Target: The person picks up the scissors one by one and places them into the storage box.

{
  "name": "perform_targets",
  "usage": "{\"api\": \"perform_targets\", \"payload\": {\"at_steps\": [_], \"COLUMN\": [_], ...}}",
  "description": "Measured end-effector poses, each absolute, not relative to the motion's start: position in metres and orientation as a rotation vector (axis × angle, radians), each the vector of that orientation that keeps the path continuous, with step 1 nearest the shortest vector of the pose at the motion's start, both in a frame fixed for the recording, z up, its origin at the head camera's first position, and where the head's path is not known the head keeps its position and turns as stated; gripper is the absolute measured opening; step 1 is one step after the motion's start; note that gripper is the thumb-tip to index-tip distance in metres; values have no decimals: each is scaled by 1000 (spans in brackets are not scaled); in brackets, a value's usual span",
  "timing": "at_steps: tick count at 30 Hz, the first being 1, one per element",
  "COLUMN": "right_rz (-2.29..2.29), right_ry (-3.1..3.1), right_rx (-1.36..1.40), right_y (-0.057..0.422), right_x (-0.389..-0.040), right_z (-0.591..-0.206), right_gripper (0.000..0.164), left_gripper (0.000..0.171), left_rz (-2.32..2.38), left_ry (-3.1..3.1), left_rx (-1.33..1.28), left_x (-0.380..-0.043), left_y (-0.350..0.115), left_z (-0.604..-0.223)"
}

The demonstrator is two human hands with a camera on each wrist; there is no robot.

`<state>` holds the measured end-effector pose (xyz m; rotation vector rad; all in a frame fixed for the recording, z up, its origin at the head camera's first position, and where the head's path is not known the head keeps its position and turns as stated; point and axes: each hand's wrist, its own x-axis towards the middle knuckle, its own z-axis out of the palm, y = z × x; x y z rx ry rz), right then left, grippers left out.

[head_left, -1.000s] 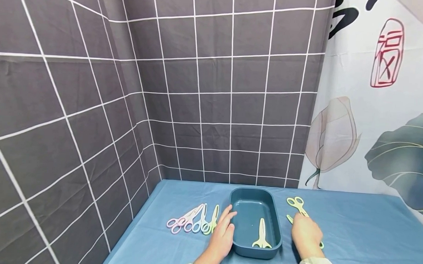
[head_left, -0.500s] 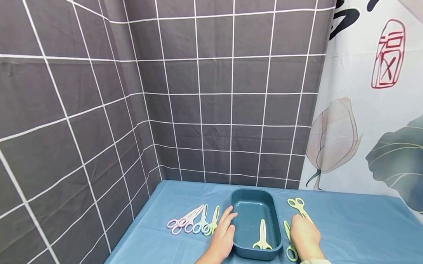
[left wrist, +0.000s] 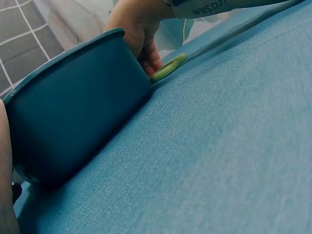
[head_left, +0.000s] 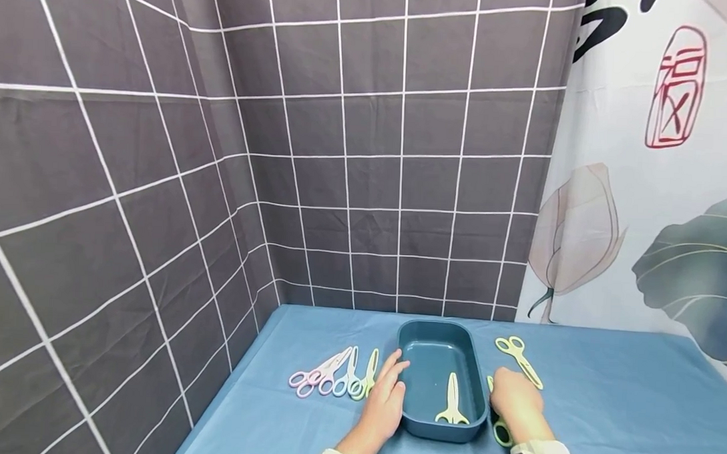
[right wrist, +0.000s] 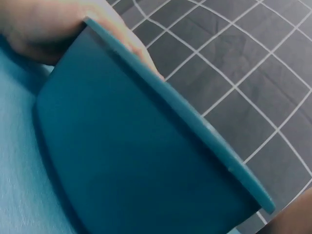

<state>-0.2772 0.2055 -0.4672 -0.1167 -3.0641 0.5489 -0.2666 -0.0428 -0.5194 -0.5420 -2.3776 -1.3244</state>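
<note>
A teal rectangular box (head_left: pixel 412 426) stands on the blue cloth with pale yellow-green scissors (head_left: pixel 452 405) lying inside it. My left hand (head_left: pixel 381 405) rests along the box's left side, its extended fingers at the rim. Right of the box, my right hand (head_left: pixel 516 399) bends its fingers down over green scissors (head_left: pixel 503 433), which lie lengthwise beside the wall. Their middle is hidden under that hand. In the left wrist view, the fingertips reach down by the green handle (left wrist: pixel 168 68). Another pair of yellow-green scissors (head_left: pixel 518 356) lies just beyond my right hand.
Left of the box lie several scissors: pink pairs (head_left: pixel 319 376), a blue pair (head_left: pixel 347 377) and a green pair (head_left: pixel 368 377). Grey gridded cloth (head_left: pixel 365 187) hangs behind and at the left. A printed white curtain (head_left: pixel 614 115) hangs at the back right.
The green scissors under my right hand have turned from lying diagonally to lying along the box's side. My right hand has shifted left over them. My left hand stays at the box.
</note>
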Motion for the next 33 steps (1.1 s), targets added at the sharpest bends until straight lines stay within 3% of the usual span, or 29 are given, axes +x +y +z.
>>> {"api": "perform_targets", "payload": {"at_steps": [18, 25, 33], "right_rz": [585, 853, 1069], "right_ry": [-2875, -2618, -2372], "right_rx": [-9, -29, 80], "right_y": [218, 219, 201], "right_x": [-273, -272, -270], "right_z": [-452, -427, -415], "right_gripper": [8, 47, 33], "left_gripper": [39, 39, 40], "left_rz": [-1274, -1264, -1260], "left_ry": [-2356, -2355, -2350], "left_rx": [-572, -567, -580], "left_x": [-262, -265, -265], "left_y": [-44, -44, -44], "left_z": [-525, -523, -520]}}
